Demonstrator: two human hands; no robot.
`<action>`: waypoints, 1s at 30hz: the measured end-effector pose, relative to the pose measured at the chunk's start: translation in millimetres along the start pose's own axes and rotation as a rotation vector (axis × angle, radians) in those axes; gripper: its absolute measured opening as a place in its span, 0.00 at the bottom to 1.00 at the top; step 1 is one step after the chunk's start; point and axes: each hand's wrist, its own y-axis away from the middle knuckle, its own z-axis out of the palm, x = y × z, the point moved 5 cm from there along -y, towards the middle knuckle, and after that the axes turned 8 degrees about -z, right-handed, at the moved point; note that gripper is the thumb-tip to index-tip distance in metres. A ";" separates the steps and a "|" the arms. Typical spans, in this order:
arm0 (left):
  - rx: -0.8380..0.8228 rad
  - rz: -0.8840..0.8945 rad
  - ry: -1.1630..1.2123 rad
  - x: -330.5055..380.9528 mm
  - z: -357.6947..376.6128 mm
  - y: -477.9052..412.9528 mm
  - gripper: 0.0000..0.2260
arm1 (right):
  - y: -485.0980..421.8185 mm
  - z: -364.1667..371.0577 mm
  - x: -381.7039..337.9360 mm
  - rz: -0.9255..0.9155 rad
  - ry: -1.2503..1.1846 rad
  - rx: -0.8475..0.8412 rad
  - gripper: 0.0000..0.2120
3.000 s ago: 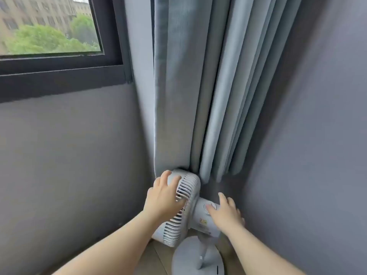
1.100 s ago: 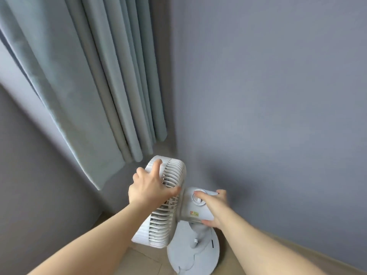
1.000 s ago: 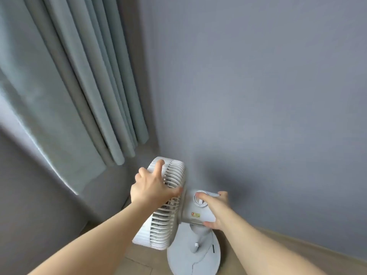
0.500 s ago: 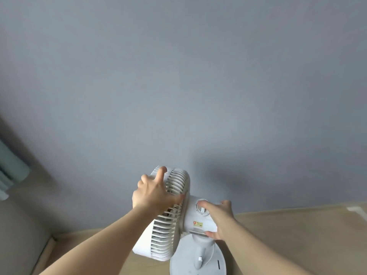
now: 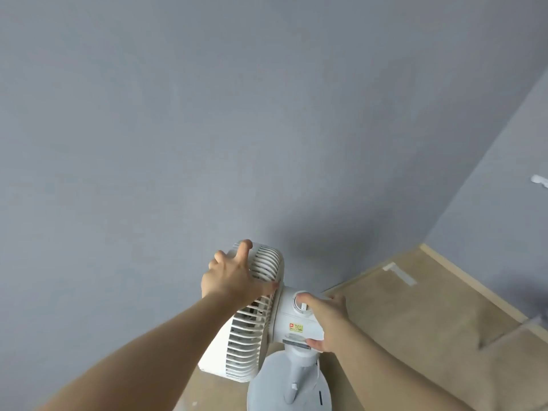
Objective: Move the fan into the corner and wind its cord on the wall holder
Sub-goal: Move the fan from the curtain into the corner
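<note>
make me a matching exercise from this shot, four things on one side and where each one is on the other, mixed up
Things:
1. left hand
2. right hand
3. round base
4. strip of tape

Places:
A. stuck on the floor near the room's far corner
B. spread over the fan's grille
C. at the bottom of the fan's stand
D. wrapped around the motor housing, thumb by the dial

Pairs: 1-B, 2-D, 3-C, 4-A

Both hands (image 5: 234,280) clamped — arms outstretched.
</note>
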 end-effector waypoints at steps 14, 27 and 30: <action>-0.052 0.205 -0.084 180.5 57.1 -94.1 0.39 | -124.4 -104.1 -69.6 0.012 -0.113 0.171 0.37; -0.083 0.292 -0.197 433.9 151.5 -126.9 0.40 | -266.6 -302.3 -120.5 0.075 -0.230 0.171 0.36; -0.086 0.305 -0.187 485.7 166.9 -135.4 0.41 | -295.2 -344.9 -141.1 0.073 -0.230 0.200 0.36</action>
